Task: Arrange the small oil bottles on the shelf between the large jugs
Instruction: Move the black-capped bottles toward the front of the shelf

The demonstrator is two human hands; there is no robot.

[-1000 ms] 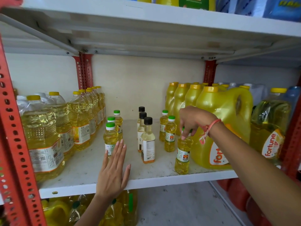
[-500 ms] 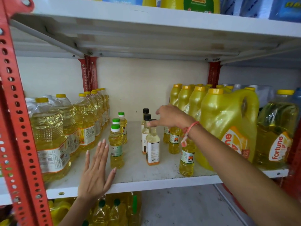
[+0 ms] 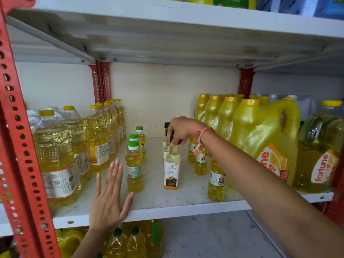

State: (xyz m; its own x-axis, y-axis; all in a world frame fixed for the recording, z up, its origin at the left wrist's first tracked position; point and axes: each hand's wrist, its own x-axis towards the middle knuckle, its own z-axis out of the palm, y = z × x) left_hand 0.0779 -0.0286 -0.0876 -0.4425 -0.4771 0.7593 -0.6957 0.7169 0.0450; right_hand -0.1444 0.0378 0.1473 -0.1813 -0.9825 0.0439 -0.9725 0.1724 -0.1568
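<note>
On the white shelf (image 3: 154, 205) the right hand (image 3: 183, 130) reaches in from five o'clock, its fingers (image 3: 174, 139) clamped around the black cap of the coconut oil bottle (image 3: 171, 170), which stands upright near the middle of the shelf. Directly behind that bottle, toward twelve o'clock, two more black-capped bottles (image 3: 165, 138) line up, mostly hidden by the hand. At nine o'clock from the held bottle stands a row of three green-capped bottles (image 3: 134, 168), upright and close together. At three o'clock stand the small labelled oil bottles (image 3: 216, 180), one near the shelf's front edge and others further back under the wrist, which wears a pink thread bracelet (image 3: 202, 135). The left hand (image 3: 109, 200) lies flat at seven o'clock with its fingers apart and straight, palm down at the shelf's front edge, gripping nothing; its thumb is just beside the front green-capped bottle. Clear large jugs (image 3: 57, 164) with yellow caps fill the shelf's nine o'clock side, and opaque yellow jugs (image 3: 260, 140) fill the three o'clock side, so the small bottles stand between them.
</note>
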